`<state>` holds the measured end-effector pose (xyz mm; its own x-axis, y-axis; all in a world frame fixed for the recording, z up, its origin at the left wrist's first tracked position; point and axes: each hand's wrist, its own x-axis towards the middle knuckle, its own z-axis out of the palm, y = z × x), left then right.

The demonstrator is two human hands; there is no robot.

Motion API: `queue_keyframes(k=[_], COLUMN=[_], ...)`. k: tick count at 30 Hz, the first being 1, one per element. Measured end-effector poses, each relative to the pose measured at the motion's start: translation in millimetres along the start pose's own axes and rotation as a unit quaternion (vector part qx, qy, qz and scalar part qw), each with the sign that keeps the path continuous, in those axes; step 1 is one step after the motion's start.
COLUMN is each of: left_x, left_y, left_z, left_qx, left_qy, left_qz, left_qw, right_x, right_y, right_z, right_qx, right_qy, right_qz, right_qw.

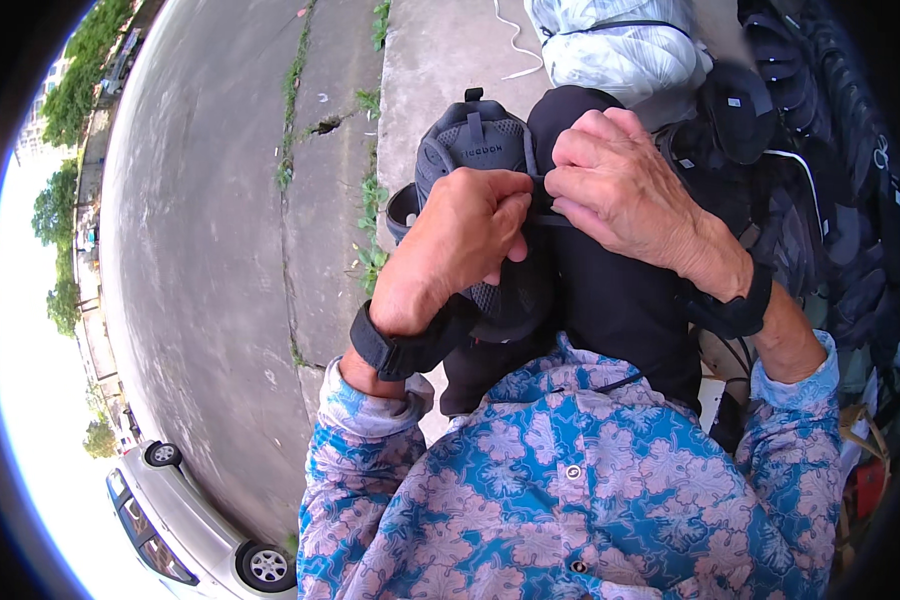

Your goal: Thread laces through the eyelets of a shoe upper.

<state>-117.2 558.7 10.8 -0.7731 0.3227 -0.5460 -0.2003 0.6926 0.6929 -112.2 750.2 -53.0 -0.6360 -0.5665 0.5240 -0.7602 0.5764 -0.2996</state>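
"What's showing on the far left?"

"Leafy trees [55,200] are lining the rim, and a smooth silver car [205,520] is standing below them on rough grey pavement [190,220]. Soft green weeds [370,225] are sprouting along a crack."

"And the shoe [480,145]?"

"It's lying over the left side of the lap. It's looking dark grey, rounded at the far end, with holed mesh, smooth raised bands and fabric loops sticking up. Its nearer part is sinking into shadow."

"How is the left hand [465,225] gripping?"

"It's arching over the shoe, thumb and forefinger pressing together. I can't tell what is sitting between them. A thick black wristband [375,350] is wrapping that wrist."

"And the right hand [630,185]?"

"It's hovering near the left fingertips, fingers curling in and the thumb closing toward the forefinger. Again I can't tell what it's pinching. Matte black trousers [625,300] are spreading underneath, and a crinkly flowered shirt [590,480] is filling the foreground."

"Anything farther right?"

"A puffy, shiny white bag [630,60] is bulging beyond the knee, a dark cord crossing it. Past that, a pile [740,115] of dark, rounded pieces is running down the edge."
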Motion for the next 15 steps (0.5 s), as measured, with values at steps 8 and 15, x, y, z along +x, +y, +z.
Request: queue_keyframes(k=[8, 15], left_x=[27, 35], left_y=[-19, -25], left_z=[8, 4], left_qx=[0.179, 0.227], left_qy=[0.051, 0.105], left_qz=[0.125, 0.166], left_qw=[0.975, 0.954], right_x=[2, 9], right_y=[-6, -1], right_z=[9, 8], right_qx=[-0.024, -0.025], right_qy=[-0.006, -0.011], right_qz=[-0.009, -0.004], right_qw=[1.0, 1.0])
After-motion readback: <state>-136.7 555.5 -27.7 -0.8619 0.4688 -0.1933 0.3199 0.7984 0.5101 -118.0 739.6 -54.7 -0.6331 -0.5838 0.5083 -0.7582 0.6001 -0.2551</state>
